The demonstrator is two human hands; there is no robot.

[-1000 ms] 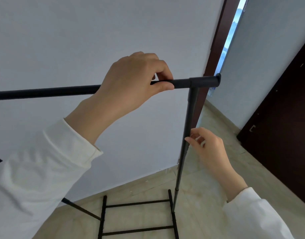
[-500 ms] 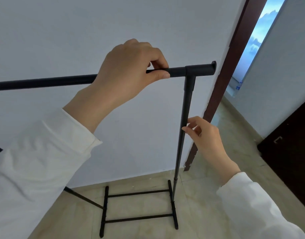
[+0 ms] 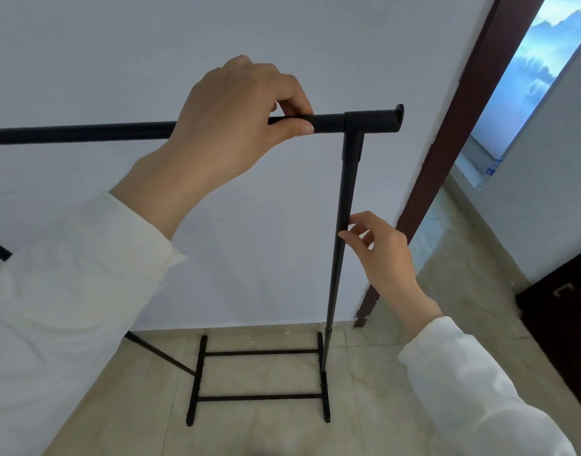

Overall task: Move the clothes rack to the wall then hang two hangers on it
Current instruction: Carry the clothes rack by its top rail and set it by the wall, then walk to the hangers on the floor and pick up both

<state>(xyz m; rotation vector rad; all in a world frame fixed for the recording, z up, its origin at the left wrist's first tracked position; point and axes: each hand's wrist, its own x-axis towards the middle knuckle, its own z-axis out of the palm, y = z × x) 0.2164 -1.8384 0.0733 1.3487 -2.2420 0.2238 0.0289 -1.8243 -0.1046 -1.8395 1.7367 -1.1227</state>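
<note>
A black metal clothes rack (image 3: 343, 205) stands on the tiled floor close to a pale wall (image 3: 118, 44). Its top bar runs from the left edge to a T-joint at the right, and its foot frame rests on the tiles below. My left hand (image 3: 236, 116) is wrapped over the top bar just left of the joint. My right hand (image 3: 381, 251) pinches the right upright post about halfway down, thumb and forefinger on the tube. No hangers are in view.
A dark brown door frame (image 3: 447, 159) rises right of the rack, with a bright opening beyond it. A dark cabinet (image 3: 565, 324) stands at the far right. Beige floor tiles (image 3: 266, 432) spread under the rack's foot.
The rack stands more upright and level in view than a second ago. Both hands keep the same hold on the bar and the post.
</note>
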